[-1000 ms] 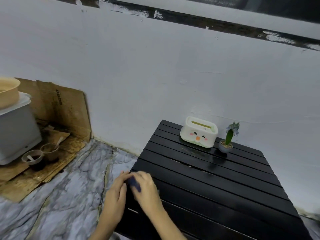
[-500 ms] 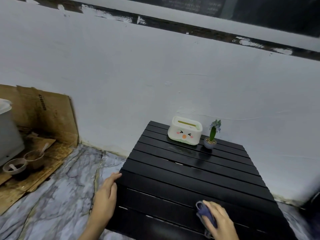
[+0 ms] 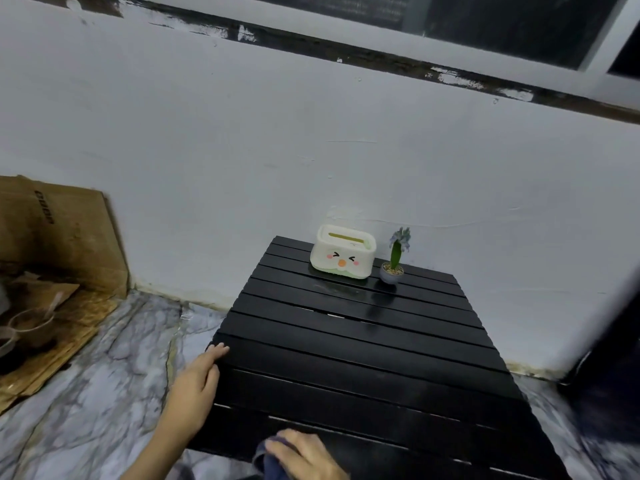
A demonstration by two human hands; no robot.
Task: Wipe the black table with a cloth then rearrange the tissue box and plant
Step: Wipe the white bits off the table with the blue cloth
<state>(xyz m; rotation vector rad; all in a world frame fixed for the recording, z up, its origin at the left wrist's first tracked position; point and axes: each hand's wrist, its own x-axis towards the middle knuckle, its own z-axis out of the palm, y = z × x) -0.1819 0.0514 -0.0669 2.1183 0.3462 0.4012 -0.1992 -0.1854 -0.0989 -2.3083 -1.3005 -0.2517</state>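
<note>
A black slatted table [image 3: 363, 344] stands against the white wall. At its far edge sits a cream tissue box [image 3: 342, 251] with a cartoon face, and just right of it a small potted plant [image 3: 394, 262] with a purple flower. My left hand [image 3: 197, 382] rests flat on the table's left edge, fingers apart and holding nothing. My right hand [image 3: 304, 455] presses a dark blue cloth [image 3: 268, 460] onto the near left part of the table, at the bottom of the view.
Brown cardboard [image 3: 59, 237] leans on the wall at the left, with cups [image 3: 31, 327] on more cardboard on the floor. The floor [image 3: 104, 393] is marbled grey. A dark door frame [image 3: 609, 341] stands at the right.
My right hand with the cloth has slid left along the near edge of the table. The left hand stays on the table's left edge. The view has tilted up slightly.
</note>
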